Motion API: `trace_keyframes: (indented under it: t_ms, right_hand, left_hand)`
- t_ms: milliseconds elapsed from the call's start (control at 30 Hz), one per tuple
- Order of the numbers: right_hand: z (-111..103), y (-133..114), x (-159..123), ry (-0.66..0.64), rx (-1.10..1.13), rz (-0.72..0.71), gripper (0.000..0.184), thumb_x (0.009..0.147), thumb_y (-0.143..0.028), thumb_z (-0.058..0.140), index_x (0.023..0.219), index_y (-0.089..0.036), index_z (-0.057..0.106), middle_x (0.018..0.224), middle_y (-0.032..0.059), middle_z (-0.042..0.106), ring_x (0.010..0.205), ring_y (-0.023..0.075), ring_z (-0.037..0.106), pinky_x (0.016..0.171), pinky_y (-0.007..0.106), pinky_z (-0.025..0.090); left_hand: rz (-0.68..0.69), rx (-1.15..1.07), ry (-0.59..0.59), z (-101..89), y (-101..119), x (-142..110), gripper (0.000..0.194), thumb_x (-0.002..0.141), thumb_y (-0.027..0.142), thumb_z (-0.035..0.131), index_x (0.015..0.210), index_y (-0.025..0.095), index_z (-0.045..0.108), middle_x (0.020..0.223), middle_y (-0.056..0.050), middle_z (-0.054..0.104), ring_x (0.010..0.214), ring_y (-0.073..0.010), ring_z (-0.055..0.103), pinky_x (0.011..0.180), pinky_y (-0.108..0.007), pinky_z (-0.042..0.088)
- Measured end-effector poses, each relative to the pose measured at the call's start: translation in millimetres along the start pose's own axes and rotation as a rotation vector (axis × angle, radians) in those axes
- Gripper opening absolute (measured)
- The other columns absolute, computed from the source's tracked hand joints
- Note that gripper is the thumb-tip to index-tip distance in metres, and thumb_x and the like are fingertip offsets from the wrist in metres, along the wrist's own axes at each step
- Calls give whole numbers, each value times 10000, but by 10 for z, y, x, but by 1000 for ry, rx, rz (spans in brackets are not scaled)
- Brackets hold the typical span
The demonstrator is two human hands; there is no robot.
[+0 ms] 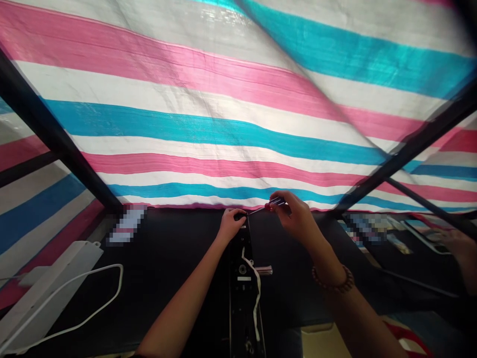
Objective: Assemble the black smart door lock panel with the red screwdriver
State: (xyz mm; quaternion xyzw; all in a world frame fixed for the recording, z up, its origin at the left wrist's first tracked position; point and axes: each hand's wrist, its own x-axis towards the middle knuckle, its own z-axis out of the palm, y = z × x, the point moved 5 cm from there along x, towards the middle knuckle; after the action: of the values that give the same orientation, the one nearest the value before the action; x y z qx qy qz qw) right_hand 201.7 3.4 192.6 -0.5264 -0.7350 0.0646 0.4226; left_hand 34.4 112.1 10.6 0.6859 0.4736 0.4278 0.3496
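Observation:
A long black device [240, 293] with holes, small white labels and a whitish cable [258, 291] along it stretches away from me over the dark table. At its far end my left hand [231, 223] is closed, fingers curled over the end and thumb pressed near the edge. My right hand [294, 215] is closed around the handle of a screwdriver [276, 201]. The thin shaft slants down to the left, its tip at the device's far end beside my left fingertips. Whether the tip sits in a screw is too small to tell.
A small striped object [264, 270] lies right of the device. On the left are a white power strip [55, 293] and a looping white cord [121, 278]. Another person's hand [460, 246] is near a tablet-like object [425, 236] at right. Striped sheeting [208, 129] rises behind the table.

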Motion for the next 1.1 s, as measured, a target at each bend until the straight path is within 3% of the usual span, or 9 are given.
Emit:
trace_keyframes:
  t_ms: [500,1100]
  right_hand:
    - [-11,-39,-19,11,-21,-19,162,961,-270,546,1115,-244,592,1018,61,672,850,183,684,769,340,573]
    - [-49,1,-47,25,6,38,159,963,-314,556,1104,-250,595,1011,58,676,839,188,711,734,327,588]
  left_hand:
    - [29,-36,-1,0,1,-34,240,788,178,728,1009,250,788,1001,-61,660,962,-207,634,921,-377,529]
    - [103,-5,36,-20,72,-86,249,829,196,724,1060,268,784,1076,-70,603,1057,-200,624,1034,-407,510]
